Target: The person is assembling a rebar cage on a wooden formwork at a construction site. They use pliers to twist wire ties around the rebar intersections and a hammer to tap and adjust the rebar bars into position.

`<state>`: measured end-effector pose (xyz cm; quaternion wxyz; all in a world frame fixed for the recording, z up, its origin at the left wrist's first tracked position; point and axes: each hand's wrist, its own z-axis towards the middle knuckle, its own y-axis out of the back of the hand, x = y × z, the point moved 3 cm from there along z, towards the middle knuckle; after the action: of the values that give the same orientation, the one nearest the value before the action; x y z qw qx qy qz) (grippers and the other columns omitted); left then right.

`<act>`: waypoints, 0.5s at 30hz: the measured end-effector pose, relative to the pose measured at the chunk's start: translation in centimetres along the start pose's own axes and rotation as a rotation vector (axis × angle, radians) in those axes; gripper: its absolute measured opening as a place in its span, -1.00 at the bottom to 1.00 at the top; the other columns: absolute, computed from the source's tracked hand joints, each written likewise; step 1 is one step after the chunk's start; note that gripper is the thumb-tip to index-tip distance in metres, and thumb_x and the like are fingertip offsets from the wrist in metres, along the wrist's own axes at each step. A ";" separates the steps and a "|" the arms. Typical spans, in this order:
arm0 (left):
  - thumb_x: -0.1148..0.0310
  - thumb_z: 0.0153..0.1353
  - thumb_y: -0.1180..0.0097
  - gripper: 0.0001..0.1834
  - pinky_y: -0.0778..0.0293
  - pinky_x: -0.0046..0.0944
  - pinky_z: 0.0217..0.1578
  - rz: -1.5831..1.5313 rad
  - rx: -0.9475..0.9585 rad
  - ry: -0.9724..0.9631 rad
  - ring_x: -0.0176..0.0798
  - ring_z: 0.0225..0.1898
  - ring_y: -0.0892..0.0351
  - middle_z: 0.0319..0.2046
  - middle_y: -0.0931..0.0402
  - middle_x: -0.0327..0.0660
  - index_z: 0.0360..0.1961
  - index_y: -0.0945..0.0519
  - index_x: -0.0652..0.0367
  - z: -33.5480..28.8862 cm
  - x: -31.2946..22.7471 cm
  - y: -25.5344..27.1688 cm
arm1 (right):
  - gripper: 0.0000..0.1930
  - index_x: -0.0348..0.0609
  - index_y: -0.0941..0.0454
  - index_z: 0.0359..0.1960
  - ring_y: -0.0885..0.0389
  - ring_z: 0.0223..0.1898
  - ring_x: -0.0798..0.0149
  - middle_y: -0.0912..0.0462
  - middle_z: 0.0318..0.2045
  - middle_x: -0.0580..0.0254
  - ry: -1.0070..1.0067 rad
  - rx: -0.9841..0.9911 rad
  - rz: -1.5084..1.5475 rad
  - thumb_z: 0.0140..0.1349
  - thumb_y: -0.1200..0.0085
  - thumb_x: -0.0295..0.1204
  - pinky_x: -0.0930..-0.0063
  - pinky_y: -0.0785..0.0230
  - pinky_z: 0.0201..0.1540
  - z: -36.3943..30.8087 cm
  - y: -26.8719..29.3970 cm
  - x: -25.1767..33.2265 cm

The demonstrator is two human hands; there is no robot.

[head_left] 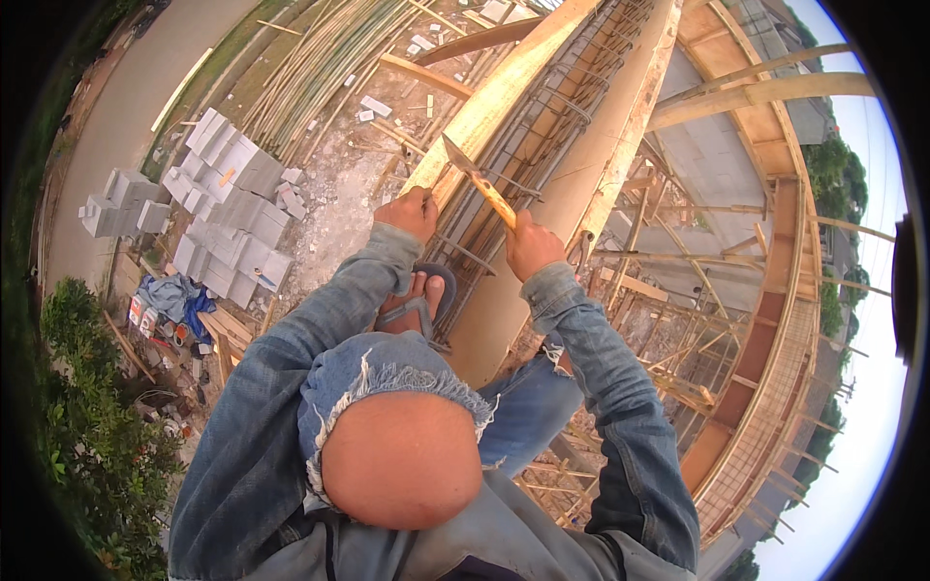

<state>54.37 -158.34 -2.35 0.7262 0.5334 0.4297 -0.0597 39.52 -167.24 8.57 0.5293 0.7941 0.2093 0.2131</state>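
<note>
My right hand (535, 248) is wrapped round the yellowish wooden handle of a hammer (496, 200), whose dark metal head points up and to the left over the trough. At the top edge of the left formwork board (484, 111), my left hand (412, 214) has its fingers closed; what they hold, if anything, is too small to make out. Between this board and the right formwork board (572, 198) runs a cage of steel rebar (560, 102). Just right of my right hand, a dark metal tool with a loop-like shape (581, 249) sits at the right board's edge.
My sandalled foot (418, 302) is by the rebar, and my bent knee (417, 460) is in front of me. Timber props and curved formwork (765, 339) stand to the right. Grey blocks (232, 213) and bamboo poles (305, 82) lie on the ground far below left.
</note>
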 end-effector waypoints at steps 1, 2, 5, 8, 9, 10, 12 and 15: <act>0.25 0.09 -0.01 -0.79 -0.47 -0.06 -0.45 -0.012 -0.060 -0.028 0.02 -0.50 -0.57 -0.53 -0.57 -0.03 -0.36 -0.55 0.14 0.4 -0.1 0.2 | -0.76 -0.19 -0.24 -0.33 -0.56 -0.51 -0.14 -0.55 -0.57 -0.08 0.077 -0.131 0.016 0.21 0.07 -0.28 0.04 -0.39 -0.50 0.8 0.6 -0.2; 0.25 0.09 -0.01 -0.79 -0.47 -0.06 -0.45 0.002 -0.068 -0.019 0.03 -0.50 -0.57 -0.54 -0.56 -0.03 -0.36 -0.55 0.14 0.6 0.0 0.3 | -0.75 -0.19 -0.23 -0.34 -0.56 -0.51 -0.14 -0.55 -0.57 -0.08 0.102 -0.160 0.008 0.21 0.07 -0.27 0.03 -0.39 -0.50 1.0 0.9 -0.6; 0.26 0.10 0.00 -0.80 -0.46 -0.05 -0.45 -0.009 -0.017 -0.005 0.04 -0.49 -0.57 -0.53 -0.56 -0.02 -0.33 -0.55 0.12 0.4 0.0 0.1 | -0.75 -0.17 -0.23 -0.34 -0.55 -0.49 -0.14 -0.55 -0.55 -0.10 0.151 -0.294 0.105 0.20 0.08 -0.25 0.02 -0.39 -0.49 -0.1 2.1 -1.8; 0.25 0.10 0.01 -0.79 -0.46 -0.04 -0.44 -0.010 -0.019 0.003 0.04 -0.48 -0.57 -0.53 -0.56 -0.01 -0.33 -0.55 0.13 0.4 0.1 0.1 | -0.75 -0.19 -0.24 -0.31 -0.56 -0.46 -0.15 -0.55 -0.52 -0.13 0.131 -0.254 0.113 0.20 0.09 -0.26 0.03 -0.41 -0.44 -0.4 1.6 -1.7; 0.25 0.10 0.01 -0.78 -0.46 -0.04 -0.45 -0.013 -0.004 0.019 0.04 -0.49 -0.57 -0.53 -0.56 -0.01 -0.33 -0.55 0.13 0.4 0.1 0.1 | -0.75 -0.19 -0.24 -0.31 -0.56 -0.46 -0.16 -0.55 -0.52 -0.13 0.091 -0.127 0.049 0.20 0.09 -0.26 0.04 -0.42 -0.42 -0.1 0.8 -1.4; 0.24 0.10 0.01 -0.78 -0.46 -0.04 -0.45 -0.021 0.005 0.031 0.04 -0.49 -0.57 -0.53 -0.56 -0.01 -0.33 -0.55 0.13 0.3 0.1 0.1 | -0.75 -0.19 -0.25 -0.30 -0.56 -0.46 -0.16 -0.55 -0.52 -0.13 0.006 0.059 -0.028 0.20 0.09 -0.27 0.05 -0.43 -0.41 0.2 -0.2 -1.3; 0.24 0.10 0.01 -0.78 -0.46 -0.04 -0.45 -0.011 -0.001 0.006 0.05 -0.50 -0.57 -0.53 -0.56 -0.01 -0.33 -0.55 0.13 0.9 0.0 0.3 | -0.75 -0.20 -0.24 -0.28 -0.55 -0.45 -0.18 -0.55 -0.54 -0.13 0.028 0.040 -0.067 0.20 0.09 -0.27 0.05 -0.43 -0.39 1.0 -0.2 -1.2; 0.24 0.10 0.01 -0.78 -0.47 -0.05 -0.44 -0.002 0.081 0.072 0.05 -0.49 -0.56 -0.52 -0.57 -0.01 -0.34 -0.56 0.13 0.9 0.1 0.1 | -0.74 -0.20 -0.25 -0.27 -0.56 -0.43 -0.17 -0.56 -0.53 -0.12 0.046 -0.012 -0.015 0.20 0.09 -0.26 0.05 -0.43 -0.38 0.9 0.5 -2.1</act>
<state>54.97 -158.98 -2.32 0.6881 0.5637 0.4532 -0.0586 38.37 -169.28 8.45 0.5308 0.7843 0.2257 0.2286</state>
